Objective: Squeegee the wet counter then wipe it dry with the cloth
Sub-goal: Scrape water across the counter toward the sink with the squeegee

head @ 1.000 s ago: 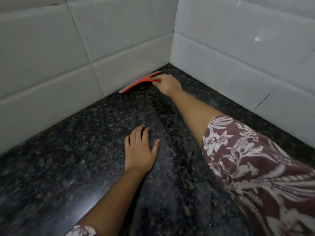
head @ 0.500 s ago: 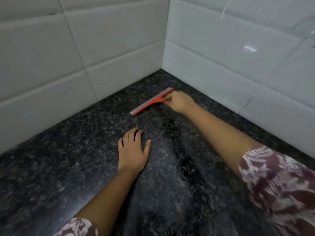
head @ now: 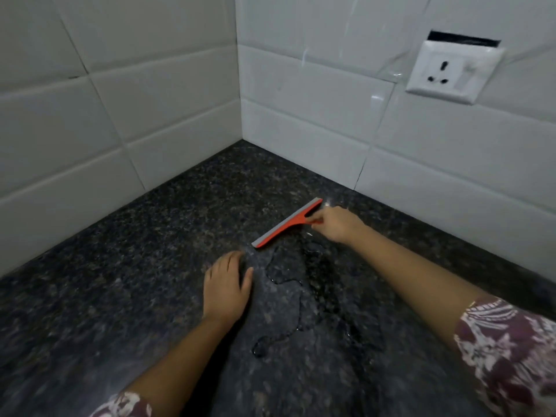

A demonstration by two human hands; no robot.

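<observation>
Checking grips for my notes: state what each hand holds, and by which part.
The right hand grips the red squeegee by its handle. The left hand holds nothing, resting flat on the counter.

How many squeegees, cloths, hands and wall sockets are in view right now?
Squeegee: 1
Cloth: 0 in view
Hands: 2, left hand and right hand
Wall socket: 1
Total: 4

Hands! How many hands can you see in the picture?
2. The left hand lies flat on the dark counter. The right hand grips the red squeegee, nearer the wall corner. No other hand shows.
</observation>
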